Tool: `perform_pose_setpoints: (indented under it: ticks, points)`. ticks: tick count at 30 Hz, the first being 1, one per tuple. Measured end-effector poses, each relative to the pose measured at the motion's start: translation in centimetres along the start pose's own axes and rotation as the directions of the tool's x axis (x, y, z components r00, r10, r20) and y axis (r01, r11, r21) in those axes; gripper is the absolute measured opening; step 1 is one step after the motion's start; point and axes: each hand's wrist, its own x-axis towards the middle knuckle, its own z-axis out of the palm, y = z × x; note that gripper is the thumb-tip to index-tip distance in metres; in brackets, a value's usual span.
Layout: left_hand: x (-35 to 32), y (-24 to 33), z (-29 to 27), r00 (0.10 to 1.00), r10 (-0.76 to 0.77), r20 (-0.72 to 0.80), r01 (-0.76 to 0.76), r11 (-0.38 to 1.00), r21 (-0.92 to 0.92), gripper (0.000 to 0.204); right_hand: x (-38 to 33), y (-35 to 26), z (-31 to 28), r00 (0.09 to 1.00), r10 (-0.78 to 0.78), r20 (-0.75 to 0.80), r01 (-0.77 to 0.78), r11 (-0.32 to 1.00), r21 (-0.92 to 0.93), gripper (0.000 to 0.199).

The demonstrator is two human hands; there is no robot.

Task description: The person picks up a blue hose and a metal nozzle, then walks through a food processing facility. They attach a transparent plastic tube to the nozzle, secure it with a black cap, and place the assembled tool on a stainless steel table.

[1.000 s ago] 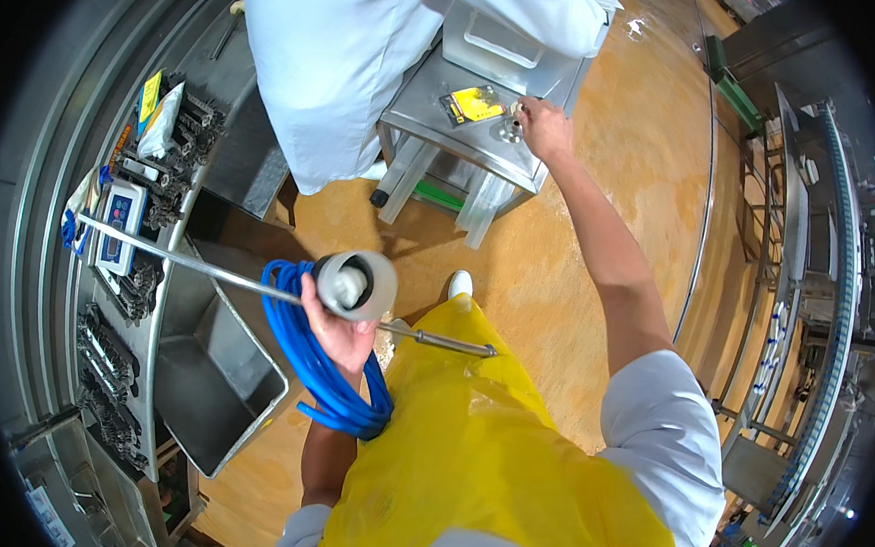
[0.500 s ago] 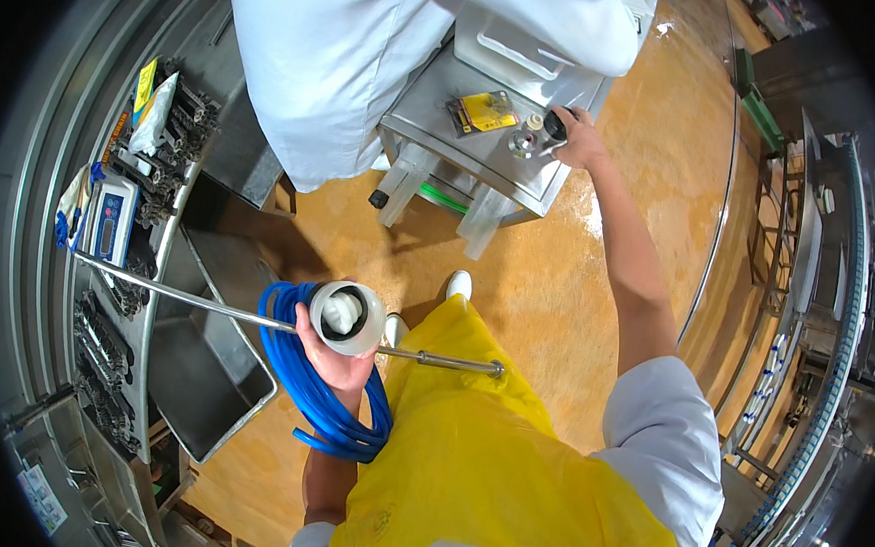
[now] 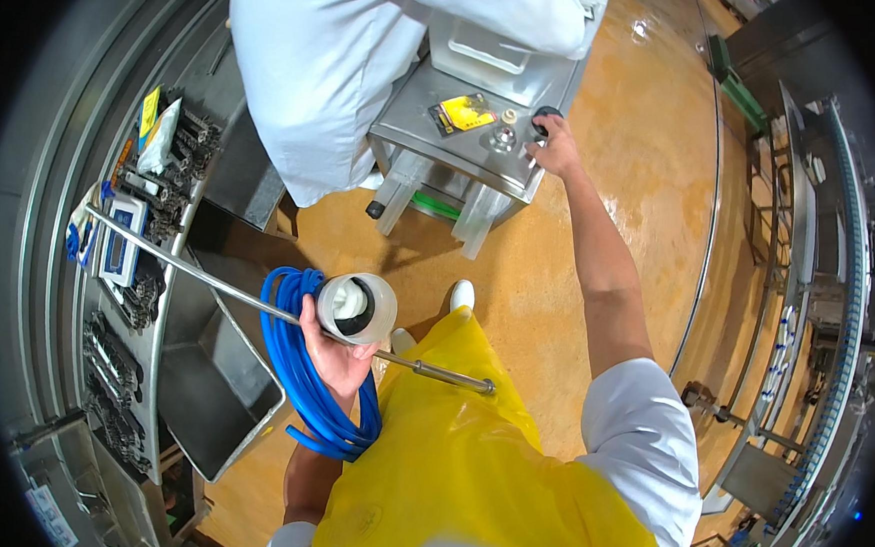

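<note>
In my left hand (image 3: 337,363) I hold a translucent plastic cylinder (image 3: 383,310), its open end facing up, with a white piece and a black ring inside. A long thin metal rod (image 3: 202,277) crosses the same hand, and a coil of blue hose (image 3: 296,380) hangs around it. My stretched-out right hand (image 3: 557,148) has its fingers on a black round piece (image 3: 546,115) at the cart's edge; the fingers partly cover it. Beside it on the steel cart (image 3: 455,156) are a small clear bottle-like item (image 3: 504,137) and a yellow-and-black packet (image 3: 462,114).
A person in a white coat (image 3: 309,85) leans over the cart, near a white bin (image 3: 481,61). Clear tubes (image 3: 476,221) stick out below the cart top. At left are a steel sink (image 3: 217,360), a scale (image 3: 122,239) and metal parts (image 3: 116,374). A conveyor (image 3: 837,298) runs at right.
The view has shifted slightly, so the cart appears farther left. My right hand and the black piece are a little farther from the bottle-like item. My left hand keeps its hold.
</note>
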Motion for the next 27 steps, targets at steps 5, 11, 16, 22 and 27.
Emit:
perform_pose_setpoints:
  ticks: [5, 11, 16, 22, 27]
  points:
    - [2.5, -4.0, 1.6, 0.998, 0.039, -0.054, -0.040, 0.999, -0.015, 0.066, 3.7, 0.1, -4.5, 0.993, 0.063, -0.104, -0.086, 0.968, -0.236, 0.083]
    - [0.7, -1.1, 0.0, 1.000, 0.021, -0.005, -0.021, 1.000, -0.017, 0.067, -0.2, -4.1, -6.2, 0.994, 0.093, -0.059, -0.098, 0.991, -0.091, 0.082]
    - [-2.0, -0.9, 1.7, 0.987, 0.013, -0.158, 0.001, 0.996, 0.089, 0.069, -18.8, -27.1, -17.9, 0.827, -0.451, 0.335, 0.076, 0.681, 0.729, 0.081]
    - [-0.5, 0.7, -2.2, 0.985, 0.146, -0.094, -0.111, 0.945, 0.307, 0.056, -22.0, -35.5, -16.3, 0.661, -0.622, 0.420, 0.386, 0.762, 0.520, 0.075]
    - [-4.8, 3.1, -4.3, 0.971, 0.191, -0.144, -0.131, 0.927, 0.351, 0.048, -27.4, -39.2, -14.9, 0.698, -0.604, 0.384, 0.473, 0.792, 0.386, 0.068]
